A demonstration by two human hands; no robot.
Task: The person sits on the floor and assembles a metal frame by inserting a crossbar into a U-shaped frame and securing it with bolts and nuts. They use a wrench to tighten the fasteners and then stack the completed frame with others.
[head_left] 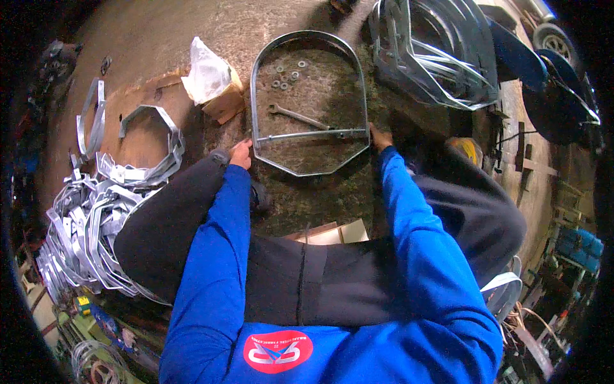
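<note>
A brown floor (pixel 150 32) is spreading out (darker toward the middle) — dim light is falling across it, and 1 wheel (pixel 554 43) is resting upper right.

this is a metalworking workshop: bent metal strips (pixel 86 233) heap at left, stacked metal frames (pixel 483 51) stand opposite, and a wrench (pixel 299 117) and washers (pixel 295 75) lie on the stained floor (pixel 153 38); the dim edges seem cluttered with equipment (pixel 579 249).

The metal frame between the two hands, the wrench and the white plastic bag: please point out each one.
Metal frame (pixel 294 136), head view: on its crossbar.
Wrench (pixel 299 117), head view: middle of its shaft.
White plastic bag (pixel 208 75), head view: its crumpled middle.
</note>
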